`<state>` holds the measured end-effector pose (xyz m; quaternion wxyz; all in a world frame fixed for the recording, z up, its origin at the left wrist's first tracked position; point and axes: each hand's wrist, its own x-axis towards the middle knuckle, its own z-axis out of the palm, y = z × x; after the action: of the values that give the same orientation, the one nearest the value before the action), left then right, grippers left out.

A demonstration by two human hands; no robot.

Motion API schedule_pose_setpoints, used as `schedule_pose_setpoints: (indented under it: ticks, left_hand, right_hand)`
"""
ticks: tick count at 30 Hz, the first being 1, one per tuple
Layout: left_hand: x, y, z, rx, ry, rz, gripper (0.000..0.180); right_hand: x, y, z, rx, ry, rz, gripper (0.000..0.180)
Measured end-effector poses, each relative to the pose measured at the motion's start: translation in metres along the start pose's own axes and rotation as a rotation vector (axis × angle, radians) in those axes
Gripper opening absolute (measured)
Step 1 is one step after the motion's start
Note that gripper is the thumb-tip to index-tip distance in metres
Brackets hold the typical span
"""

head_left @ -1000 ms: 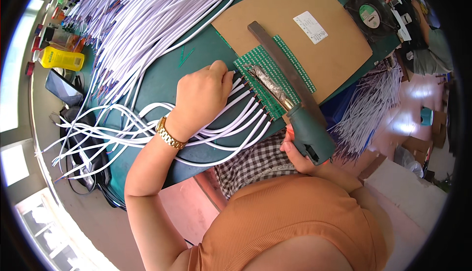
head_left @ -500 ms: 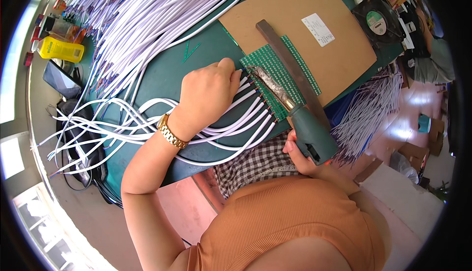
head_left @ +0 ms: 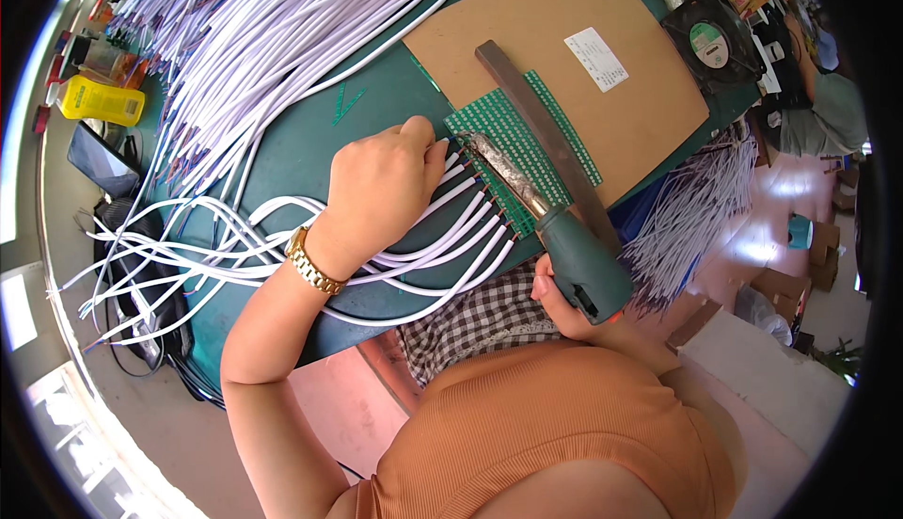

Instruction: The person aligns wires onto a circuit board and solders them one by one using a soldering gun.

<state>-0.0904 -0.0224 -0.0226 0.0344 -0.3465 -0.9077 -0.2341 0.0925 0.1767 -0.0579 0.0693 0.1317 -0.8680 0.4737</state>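
A green perforated circuit board [head_left: 508, 147] lies on brown cardboard, a dark bar [head_left: 546, 128] across it. White cables [head_left: 451, 237] run from its near-left edge, their bare wire ends against the board. My left hand [head_left: 381, 185], closed in a pinch at the board's left corner, appears to grip the end of one white cable; the fingers hide most of it. My right hand [head_left: 562, 310] is wrapped around the green handle of a soldering iron [head_left: 585, 260]. The iron's thick silvery barrel reaches over the board, with its tip at the corner close to my left fingertips.
A large bundle of white cables [head_left: 282, 48] covers the far left of the green table. The cardboard sheet [head_left: 649, 77] carries a white label. Behind it stands a black fan [head_left: 710, 44]. A yellow bottle [head_left: 102, 100] and a phone [head_left: 102, 157] are at left. More cables [head_left: 696, 218] hang at right.
The whole view has shifted slightly, so things sit a little further left. Both hands keep their grip, and the iron's tip stays at the board's corner.
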Motion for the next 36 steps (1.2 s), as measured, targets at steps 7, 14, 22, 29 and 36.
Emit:
schedule_pose_setpoints:
  ticks: [7, 14, 22, 29, 36]
  left_hand:
    - [-0.001, -0.001, 0.002, 0.018, 0.000, -0.007, 0.015]
    - [0.001, 0.000, 0.000, 0.035, -0.014, 0.012, 0.016]
    - [-0.002, -0.003, 0.001, 0.038, 0.010, 0.021, 0.017]
    - [-0.001, -0.004, 0.002, 0.081, 0.042, 0.080, 0.023]
    - [-0.003, -0.004, 0.001, 0.070, 0.007, 0.067, 0.019]
  right_hand:
    - [0.003, 0.000, 0.004, 0.060, 0.066, 0.107, 0.008]
    - [-0.006, 0.007, 0.004, -0.064, 0.001, -0.044, 0.019]
    - [-0.002, -0.009, -0.001, 0.208, 0.044, 0.159, 0.029]
    - [0.006, -0.029, -0.013, 0.472, 0.054, 0.266, 0.031]
    - [-0.005, -0.025, -0.023, 0.648, 0.189, 0.275, 0.033]
